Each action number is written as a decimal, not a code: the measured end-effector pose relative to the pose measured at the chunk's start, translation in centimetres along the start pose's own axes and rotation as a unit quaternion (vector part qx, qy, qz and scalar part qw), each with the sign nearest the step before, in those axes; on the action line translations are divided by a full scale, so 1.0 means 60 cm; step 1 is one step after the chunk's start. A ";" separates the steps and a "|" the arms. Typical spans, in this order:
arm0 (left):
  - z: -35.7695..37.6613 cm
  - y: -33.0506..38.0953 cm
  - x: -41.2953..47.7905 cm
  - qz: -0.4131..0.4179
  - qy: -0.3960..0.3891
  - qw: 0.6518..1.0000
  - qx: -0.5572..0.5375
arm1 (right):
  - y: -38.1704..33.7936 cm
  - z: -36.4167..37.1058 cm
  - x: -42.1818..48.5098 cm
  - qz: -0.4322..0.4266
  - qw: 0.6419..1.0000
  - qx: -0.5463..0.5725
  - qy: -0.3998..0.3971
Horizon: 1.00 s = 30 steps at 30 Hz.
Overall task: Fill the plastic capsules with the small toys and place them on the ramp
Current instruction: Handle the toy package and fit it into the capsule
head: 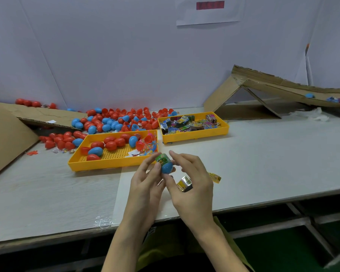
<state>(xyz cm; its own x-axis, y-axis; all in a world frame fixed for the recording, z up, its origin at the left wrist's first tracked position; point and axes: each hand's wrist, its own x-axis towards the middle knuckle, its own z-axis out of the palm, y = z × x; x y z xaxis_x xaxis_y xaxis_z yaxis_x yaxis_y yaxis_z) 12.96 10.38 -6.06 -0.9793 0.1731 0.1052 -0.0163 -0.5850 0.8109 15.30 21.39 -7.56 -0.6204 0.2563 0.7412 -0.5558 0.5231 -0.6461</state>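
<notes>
Left hand (145, 181) pinches blue capsule half (166, 167); green toy packet (161, 159) sticks out of its top. Right hand (192, 185): thumb under capsule half, curled fingers grip yellow foil packet (185, 183). Both above worktop (263, 163), just before capsule tray (106, 164). Cardboard ramp (273, 86) far right.

Print on the packet (162, 159) and wall sign (210, 5) is unreadable.
</notes>
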 end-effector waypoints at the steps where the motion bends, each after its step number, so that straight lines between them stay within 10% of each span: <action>1: -0.001 0.000 -0.001 -0.006 0.000 1.000 -0.011 | 0.000 0.000 0.001 0.004 1.000 0.007 -0.003; 30: -0.013 -0.004 0.010 -0.039 -0.029 0.999 0.007 | -0.006 -0.009 0.011 0.077 0.994 0.071 -0.031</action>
<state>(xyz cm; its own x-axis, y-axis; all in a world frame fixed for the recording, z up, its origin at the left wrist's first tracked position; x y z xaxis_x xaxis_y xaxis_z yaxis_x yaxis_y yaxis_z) 12.20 10.03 -6.62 -0.9618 0.2635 0.0741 -0.0888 -0.5563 0.8262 15.41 21.83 -6.75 -0.7342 0.2719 0.6221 -0.5217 0.3604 -0.7733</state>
